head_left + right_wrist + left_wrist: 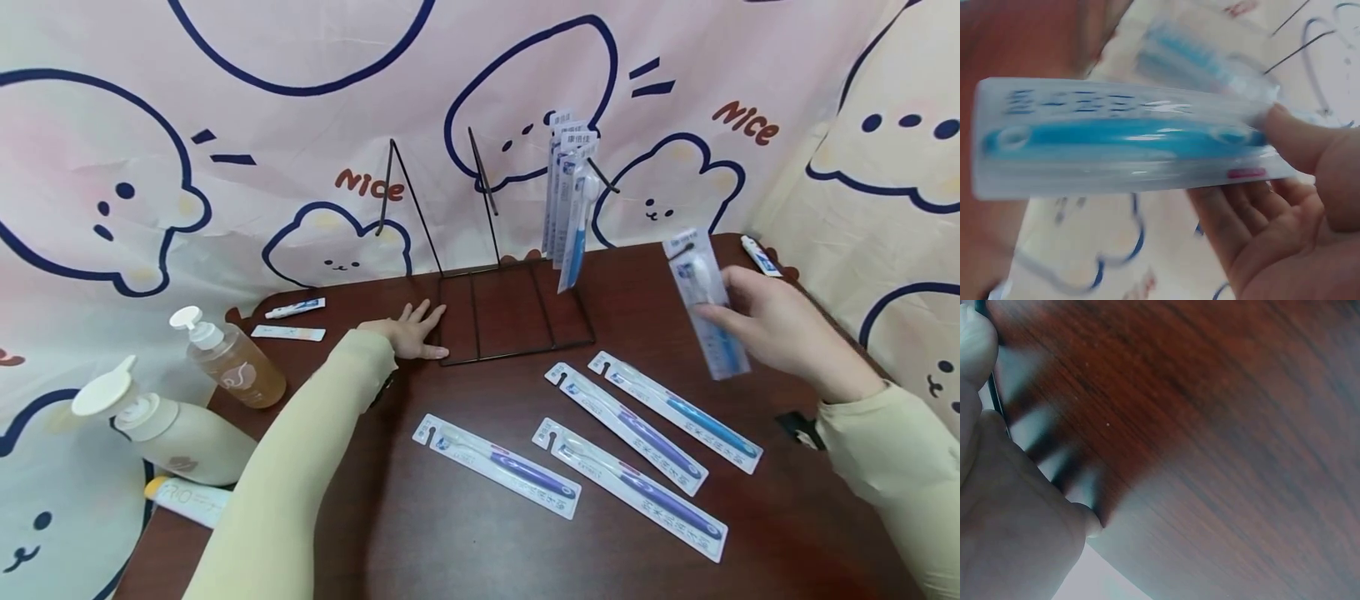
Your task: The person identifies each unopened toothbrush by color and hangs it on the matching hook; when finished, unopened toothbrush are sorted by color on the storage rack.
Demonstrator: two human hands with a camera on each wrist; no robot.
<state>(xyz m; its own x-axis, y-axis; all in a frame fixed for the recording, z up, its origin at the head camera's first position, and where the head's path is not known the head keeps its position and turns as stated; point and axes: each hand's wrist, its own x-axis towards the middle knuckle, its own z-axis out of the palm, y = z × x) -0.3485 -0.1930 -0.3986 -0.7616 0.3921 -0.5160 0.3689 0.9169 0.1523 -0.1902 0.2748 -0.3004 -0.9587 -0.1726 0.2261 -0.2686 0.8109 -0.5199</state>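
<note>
Curtain: a patterned cloth curtain [300,42] backs and sides the table.
Table: dark wood table [465,554], bearing everything below.
Wire rack: the black wire rack [517,353] stands near the back edge, its prongs jutting forward. With its load all on the right prong, it could tip or twist if the steadying were lost.
Pump bottles: an amber bottle [242,367] and a white bottle [187,437] stand near the left sleeve; a backward sweep of that arm might topple one.
Hung packs: several toothbrush packs [567,192] hang in a row; a bump on the prong's tip could set them swinging or sliding off.
Left hand: fingers spread wide, the left hand [408,335] rests by the rack's left base corner; whether it presses the wire is hard to tell.
Right hand: thumb and fingers of the right hand [780,321] pinch one pack.
Held pack: the blue toothbrush pack [693,279] is upright, slightly tilted, right of the rack; its slick plastic could slip from a loose pinch.
Loose packs: three purple packs [630,489] and one blue pack [677,412] lie flat in front.
</note>
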